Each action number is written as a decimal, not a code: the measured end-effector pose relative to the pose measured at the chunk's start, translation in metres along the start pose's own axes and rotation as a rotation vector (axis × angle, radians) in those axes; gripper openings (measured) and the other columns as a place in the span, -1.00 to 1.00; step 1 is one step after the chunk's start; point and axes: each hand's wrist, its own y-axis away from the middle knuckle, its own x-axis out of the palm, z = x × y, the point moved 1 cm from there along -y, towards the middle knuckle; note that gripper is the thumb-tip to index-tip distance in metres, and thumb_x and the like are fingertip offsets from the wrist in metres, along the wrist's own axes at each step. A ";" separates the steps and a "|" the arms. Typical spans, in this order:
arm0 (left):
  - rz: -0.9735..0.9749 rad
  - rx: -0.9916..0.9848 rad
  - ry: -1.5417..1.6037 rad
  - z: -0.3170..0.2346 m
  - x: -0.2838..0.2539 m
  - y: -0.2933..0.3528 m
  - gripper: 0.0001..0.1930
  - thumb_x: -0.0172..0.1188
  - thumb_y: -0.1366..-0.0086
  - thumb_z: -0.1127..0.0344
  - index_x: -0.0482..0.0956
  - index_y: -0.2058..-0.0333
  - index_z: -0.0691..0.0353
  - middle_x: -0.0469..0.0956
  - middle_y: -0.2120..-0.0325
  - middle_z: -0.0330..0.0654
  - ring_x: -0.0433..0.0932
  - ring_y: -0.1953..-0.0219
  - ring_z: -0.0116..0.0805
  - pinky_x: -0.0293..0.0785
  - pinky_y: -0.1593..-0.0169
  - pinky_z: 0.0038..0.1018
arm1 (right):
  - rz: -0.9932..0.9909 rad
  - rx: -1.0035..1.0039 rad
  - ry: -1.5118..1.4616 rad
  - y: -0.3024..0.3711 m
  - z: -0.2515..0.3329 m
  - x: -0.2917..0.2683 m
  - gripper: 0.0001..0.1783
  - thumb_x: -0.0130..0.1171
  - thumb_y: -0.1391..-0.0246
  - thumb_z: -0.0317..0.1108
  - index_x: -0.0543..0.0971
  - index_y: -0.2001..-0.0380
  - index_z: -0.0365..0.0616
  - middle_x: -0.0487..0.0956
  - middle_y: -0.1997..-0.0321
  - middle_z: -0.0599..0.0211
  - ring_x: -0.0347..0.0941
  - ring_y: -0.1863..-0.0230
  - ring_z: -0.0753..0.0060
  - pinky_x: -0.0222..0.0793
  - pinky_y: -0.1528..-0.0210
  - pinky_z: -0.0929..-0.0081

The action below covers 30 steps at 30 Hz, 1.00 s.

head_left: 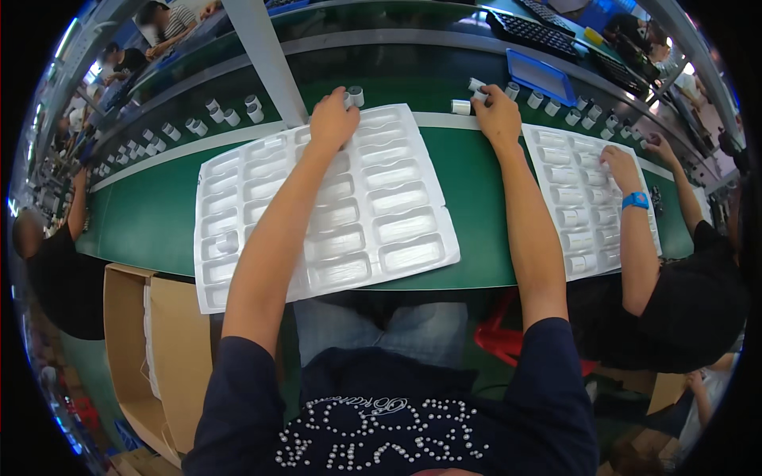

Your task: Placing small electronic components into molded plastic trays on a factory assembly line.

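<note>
1. Green workbench point(151, 218) is running left to right across the view; an open cardboard box point(181, 349) is standing below its near edge, on the left.
2. White molded tray point(397, 202) is lying tilted in front of the wearer, near edge overhanging the bench. Most visible pockets are showing bare.
3. Left hand point(333, 119) is reaching over the tray to its far edge. Fingers are curling against a silver-white cylinder point(356, 96); can't tell if anything's gripped.
4. Right hand point(498, 115) is pinching a small white cylinder point(479, 94) beyond the tray's far right corner. Another cylinder point(460, 106) is lying just beside it.
5. Co-worker's hand point(621, 164), blue wristband point(636, 200), is working over a second white tray point(548, 155), right side.
6. More cylinders point(230, 117) are standing along the far strip.
7. Blue tray point(540, 75) is sitting beyond the right hand; black trays point(533, 36) are lying farther back.
</note>
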 end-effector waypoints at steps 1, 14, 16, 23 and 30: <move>0.062 -0.022 0.048 -0.001 -0.003 -0.003 -0.51 0.21 -0.10 0.31 0.49 -0.05 0.24 0.53 0.05 0.10 0.51 0.01 0.08 0.42 -0.08 -0.23 | -0.019 0.003 -0.015 0.001 0.002 -0.001 -0.64 0.26 -0.01 -0.17 0.61 0.10 0.00 0.64 0.31 0.15 0.58 0.23 0.02 0.46 0.18 0.20; 0.301 0.188 -0.077 -0.006 -0.031 -0.036 -0.68 0.31 -0.08 0.30 0.62 0.16 0.25 0.63 0.18 0.00 0.60 0.11 -0.08 0.49 -0.01 -0.31 | -0.381 -0.198 -0.165 -0.003 -0.004 -0.005 -0.57 0.27 -0.04 -0.09 0.58 0.02 0.03 0.63 0.22 0.22 0.59 0.32 0.25 0.46 0.27 0.34; 0.364 0.216 -0.143 -0.008 -0.036 -0.043 -0.67 0.31 -0.07 0.30 0.62 0.15 0.24 0.62 0.17 0.00 0.60 0.12 -0.09 0.49 -0.01 -0.31 | -0.397 -0.203 -0.160 0.000 -0.007 -0.006 -0.56 0.26 -0.05 -0.09 0.57 0.00 0.05 0.63 0.19 0.23 0.59 0.32 0.26 0.46 0.27 0.33; 0.655 0.096 -0.411 -0.020 -0.045 -0.057 -0.63 0.19 -0.09 0.36 0.59 0.06 0.18 0.53 0.04 0.03 0.52 0.00 -0.05 0.44 -0.09 -0.31 | -0.105 -0.022 0.072 -0.008 -0.020 0.012 -0.52 0.16 -0.04 -0.07 0.52 -0.03 0.05 0.66 0.20 0.13 0.57 0.11 -0.03 0.47 0.07 0.19; 0.660 0.062 -0.611 -0.046 -0.054 -0.086 -0.57 0.12 -0.09 0.43 0.49 0.02 0.40 0.44 0.00 0.31 0.52 0.02 0.22 0.50 -0.01 -0.13 | -0.081 0.043 0.014 0.001 -0.024 0.008 -0.61 0.17 0.01 -0.22 0.47 0.09 -0.07 0.62 0.24 -0.02 0.55 0.14 -0.12 0.44 0.08 0.12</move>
